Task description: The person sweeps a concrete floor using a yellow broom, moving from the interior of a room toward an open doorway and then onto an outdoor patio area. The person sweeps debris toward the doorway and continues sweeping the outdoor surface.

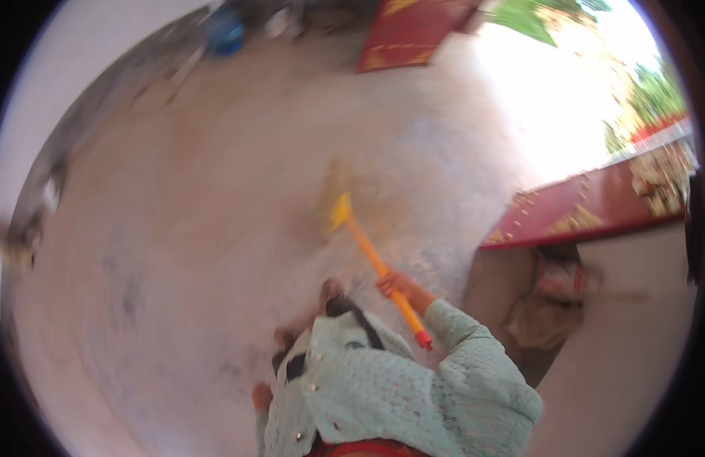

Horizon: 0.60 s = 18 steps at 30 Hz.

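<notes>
My right hand (pixel 396 283) is closed around the orange handle of a broom (pixel 374 255). The handle slants from a red end cap (pixel 423 340) beside my body to a yellow head (pixel 341 211) on the floor ahead. Motion smears the bristles. Down at my left side hangs my left hand (pixel 262 396), apart from the broom; its fingers are too small and blurred to read. Light green knitted sleeves cover my arms, and my feet (pixel 332 289) show just ahead of my body.
Red door leaves with gold trim stand at the far middle (pixel 413 34) and the right (pixel 581 209), with a bright doorway between them. Behind the right leaf sit a brown sack (pixel 543 321) and a red-and-white container (pixel 559 278). A blue water jug (pixel 225 30) stands far left by the wall.
</notes>
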Motion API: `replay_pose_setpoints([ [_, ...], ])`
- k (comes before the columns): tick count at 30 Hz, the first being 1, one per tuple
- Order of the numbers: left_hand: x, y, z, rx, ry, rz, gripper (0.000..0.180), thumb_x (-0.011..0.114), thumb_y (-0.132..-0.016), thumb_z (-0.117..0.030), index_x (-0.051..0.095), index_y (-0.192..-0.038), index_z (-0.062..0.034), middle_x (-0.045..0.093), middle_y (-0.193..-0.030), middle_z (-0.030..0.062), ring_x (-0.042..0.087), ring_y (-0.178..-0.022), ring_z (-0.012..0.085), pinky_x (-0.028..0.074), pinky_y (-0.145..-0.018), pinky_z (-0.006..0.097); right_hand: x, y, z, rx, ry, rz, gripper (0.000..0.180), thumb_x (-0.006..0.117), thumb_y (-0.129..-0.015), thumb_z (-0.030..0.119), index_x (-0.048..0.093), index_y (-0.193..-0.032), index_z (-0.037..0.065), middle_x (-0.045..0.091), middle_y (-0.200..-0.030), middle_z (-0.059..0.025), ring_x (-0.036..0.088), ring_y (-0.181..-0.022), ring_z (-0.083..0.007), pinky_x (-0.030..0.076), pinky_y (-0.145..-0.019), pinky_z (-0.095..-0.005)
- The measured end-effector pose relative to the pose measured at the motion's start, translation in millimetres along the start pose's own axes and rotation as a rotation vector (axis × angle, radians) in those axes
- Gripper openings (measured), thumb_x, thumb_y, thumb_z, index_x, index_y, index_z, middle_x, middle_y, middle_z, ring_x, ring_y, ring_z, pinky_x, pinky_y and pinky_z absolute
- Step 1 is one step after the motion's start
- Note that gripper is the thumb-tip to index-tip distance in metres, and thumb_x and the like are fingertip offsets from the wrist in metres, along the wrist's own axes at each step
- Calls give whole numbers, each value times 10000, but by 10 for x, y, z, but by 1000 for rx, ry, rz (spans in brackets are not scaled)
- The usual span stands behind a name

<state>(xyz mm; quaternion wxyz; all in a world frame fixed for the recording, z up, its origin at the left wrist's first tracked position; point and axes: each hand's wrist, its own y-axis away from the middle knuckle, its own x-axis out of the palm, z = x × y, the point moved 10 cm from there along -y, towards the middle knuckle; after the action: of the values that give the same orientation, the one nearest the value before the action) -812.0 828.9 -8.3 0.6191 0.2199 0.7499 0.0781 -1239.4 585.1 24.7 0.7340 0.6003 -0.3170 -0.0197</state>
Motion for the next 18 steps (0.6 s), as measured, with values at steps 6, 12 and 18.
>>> replay_pose_setpoints([
  [6, 293, -181, 417, -910, 1047, 188, 121, 532, -663, -177, 549, -680, -58, 541, -730, 123, 540, -613, 238, 438, -501, 361, 181, -88, -134, 38, -95, -14, 370, 427, -742, -37, 345, -1066, 120, 373, -574, -54, 366, -423, -95, 317, -350, -202],
  [12, 236, -650, 429, -904, 1087, 211, 111, 533, -660, -179, 543, -662, -69, 536, -713, 114, 535, -611, 243, 430, -499, 365, -819, -1023, 175, -532, 556, 23, 109, 451, -675, -35, 482, -773, 2, 437, -507, -78, 465, -432, -144, 348, -343, -246],
  [18, 156, -902, 472, -871, 1080, 208, 103, 535, -657, -182, 537, -644, -80, 531, -696, 105, 530, -609, 248, 421, -497, 370, -278, -113, 686, -578, 630, -359, 161, 476, -633, 12, 461, -793, -4, 465, -497, -70, 486, -417, -161, 355, -351, -275],
])
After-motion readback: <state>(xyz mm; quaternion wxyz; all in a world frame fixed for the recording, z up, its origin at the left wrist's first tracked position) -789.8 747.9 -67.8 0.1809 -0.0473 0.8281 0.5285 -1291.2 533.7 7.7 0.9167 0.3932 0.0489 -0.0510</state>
